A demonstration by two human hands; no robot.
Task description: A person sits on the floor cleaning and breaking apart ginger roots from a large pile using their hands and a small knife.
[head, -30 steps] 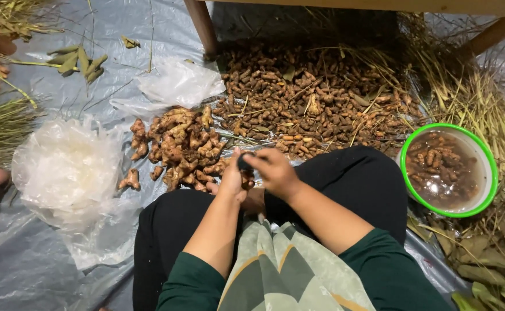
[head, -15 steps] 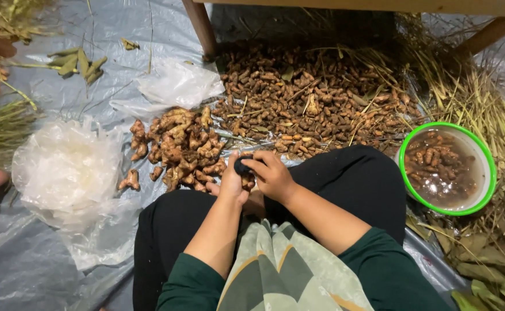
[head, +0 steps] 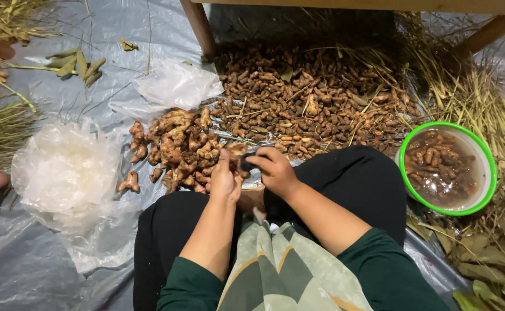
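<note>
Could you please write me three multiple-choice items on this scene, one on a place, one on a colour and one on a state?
1. Where does the bowl stand?
A. at the person's right
B. at the person's left
C. on the lap

2. What colour is the bowl's rim?
A. red
B. green
C. blue

3. What is the left hand doing?
A. lying flat and empty
B. gripping a root piece
C. resting in the bowl

Answers:
1 A, it sits on the straw beside the right knee.
2 B, a bright green ring shows.
3 B, its fingers close on the root, with the right hand touching it.
</note>
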